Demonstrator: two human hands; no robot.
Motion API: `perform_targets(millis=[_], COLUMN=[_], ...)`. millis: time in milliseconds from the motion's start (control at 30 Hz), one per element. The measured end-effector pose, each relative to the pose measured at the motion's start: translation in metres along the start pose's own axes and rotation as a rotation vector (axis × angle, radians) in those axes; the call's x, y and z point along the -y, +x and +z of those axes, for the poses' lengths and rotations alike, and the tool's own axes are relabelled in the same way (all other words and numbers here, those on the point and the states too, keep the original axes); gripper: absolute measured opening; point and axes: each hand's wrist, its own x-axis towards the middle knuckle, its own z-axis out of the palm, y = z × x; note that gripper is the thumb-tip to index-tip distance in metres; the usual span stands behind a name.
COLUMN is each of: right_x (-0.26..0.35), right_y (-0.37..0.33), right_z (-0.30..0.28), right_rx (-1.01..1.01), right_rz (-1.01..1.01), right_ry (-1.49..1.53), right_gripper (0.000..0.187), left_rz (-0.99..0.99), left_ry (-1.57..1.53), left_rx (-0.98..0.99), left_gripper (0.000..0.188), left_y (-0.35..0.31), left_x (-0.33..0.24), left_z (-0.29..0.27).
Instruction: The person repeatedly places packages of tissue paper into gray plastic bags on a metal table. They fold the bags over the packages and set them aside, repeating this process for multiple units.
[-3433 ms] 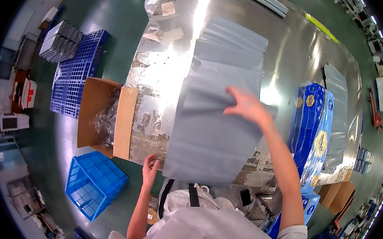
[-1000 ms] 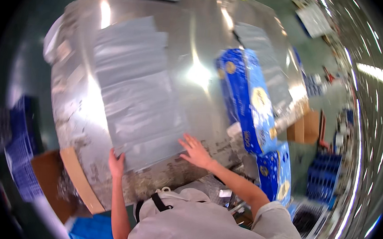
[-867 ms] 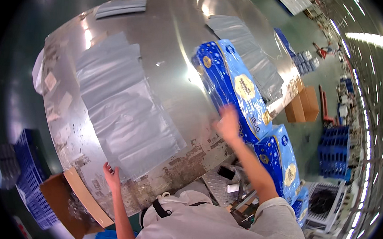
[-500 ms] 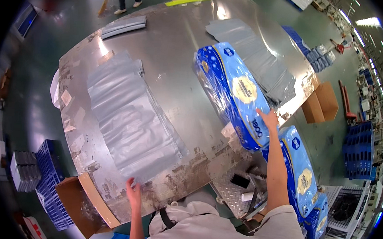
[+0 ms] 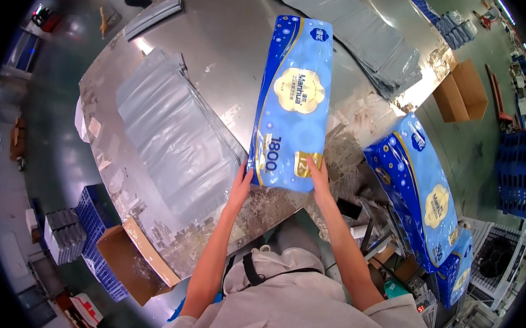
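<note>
We hold a long blue plastic-wrapped pack of paper rolls (image 5: 293,99) by its near end, over the shiny metal worktop (image 5: 221,57). Our left hand (image 5: 241,185) presses flat against the near left corner and our right hand (image 5: 318,175) against the near right corner, so the grip is a two-sided clamp on the pack, fingers laid along the wrapper rather than curled shut.

As far as we can judge, the pack is picked up and lined up lengthwise away from us, but it is not inside anything yet. The flat grey plastic mailing bag (image 5: 173,139) lies just left of it, unopened and unfilled, so bagging looks left to do. More blue packs (image 5: 419,193) wait at our right, and a stack of grey bags (image 5: 369,37) lies farther off.

We cannot tell whether the pack's far end rests on the worktop or is lifted. Our thumbs are hidden beneath it.
</note>
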Motion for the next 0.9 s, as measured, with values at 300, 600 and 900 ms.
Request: perform_targets(millis=[300,600,900], right_x=[-0.057,-0.003,0.098], right_y=[-0.054,-0.094,-0.120], right_z=[-0.084,-0.065,-0.010], right_rx=[-0.003,0.129,0.259], right_rz=[0.246,0.406,0.189], right_ry=[0.377,0.173,0.077], right_gripper=[0.047,0.056,0.051], left_rz=[-0.063,-0.163,0.317], left_ry=[0.087,0.032,-0.313], left_rx=[0.048,-0.029,-0.078], left_gripper=[0.046,0.062,0.054], left_y=[-0.086,-0.127,-0.155], left_x=[0.057,0.020,-0.097], left_z=[-0.007,-0.008,-0.016])
